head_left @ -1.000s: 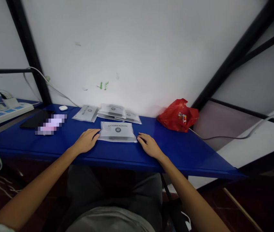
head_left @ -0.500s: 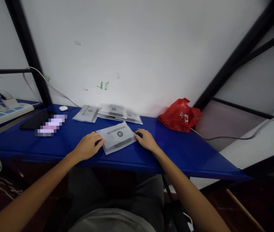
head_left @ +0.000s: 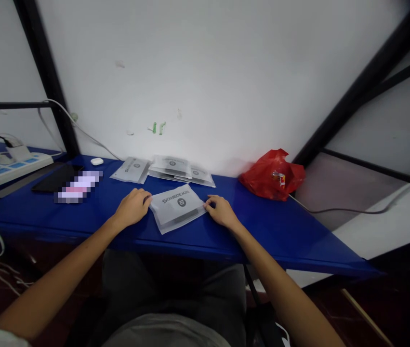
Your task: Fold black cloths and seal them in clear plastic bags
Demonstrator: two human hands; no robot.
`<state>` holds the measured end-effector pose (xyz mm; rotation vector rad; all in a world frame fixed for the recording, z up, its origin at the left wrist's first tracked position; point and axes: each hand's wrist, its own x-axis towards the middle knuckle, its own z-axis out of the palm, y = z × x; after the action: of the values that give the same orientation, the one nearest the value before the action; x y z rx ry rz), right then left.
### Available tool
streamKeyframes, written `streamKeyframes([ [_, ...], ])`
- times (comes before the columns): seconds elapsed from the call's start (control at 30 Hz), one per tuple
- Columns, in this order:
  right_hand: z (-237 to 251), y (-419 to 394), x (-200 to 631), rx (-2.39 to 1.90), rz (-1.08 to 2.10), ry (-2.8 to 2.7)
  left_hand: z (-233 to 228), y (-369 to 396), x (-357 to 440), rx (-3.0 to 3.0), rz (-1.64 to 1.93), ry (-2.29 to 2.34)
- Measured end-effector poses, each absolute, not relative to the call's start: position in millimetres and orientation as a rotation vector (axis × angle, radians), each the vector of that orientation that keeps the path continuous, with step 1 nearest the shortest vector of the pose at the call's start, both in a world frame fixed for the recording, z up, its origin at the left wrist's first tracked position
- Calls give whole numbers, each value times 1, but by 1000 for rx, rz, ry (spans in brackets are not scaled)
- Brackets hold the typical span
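My left hand (head_left: 132,208) and right hand (head_left: 220,211) resting loose, fingertips touching opposite ends of a flat frosted plastic pouch (head_left: 177,206), rectangular, lying on the glossy blue table (head_left: 280,226), long axis skewed, far-right corner toward the wall.

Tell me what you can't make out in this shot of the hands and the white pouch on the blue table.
Head view only:
- Inside of the pouch: frosted film hides it.
- Left hand and right hand fingertips: curled at the pouch's edges, so pinching or merely touching is unclear.
- Thing beside the black phone: pixelated blur.
- Red bag: contents hidden by crumpled plastic.
- Pouch pile by the wall: count unclear, they overlap.
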<state>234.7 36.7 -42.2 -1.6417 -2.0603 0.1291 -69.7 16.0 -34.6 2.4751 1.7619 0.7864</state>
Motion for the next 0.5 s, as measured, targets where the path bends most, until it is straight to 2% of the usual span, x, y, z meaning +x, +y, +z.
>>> streamKeyframes([
  [0.23, -32, 36, 222, -1605, 91, -2051, -26, 7, -75, 2229, 761, 1781],
  [0.5, -1, 73, 179, -1343, -36, -2118, -10, -1, -108, 2050, 984, 1935],
])
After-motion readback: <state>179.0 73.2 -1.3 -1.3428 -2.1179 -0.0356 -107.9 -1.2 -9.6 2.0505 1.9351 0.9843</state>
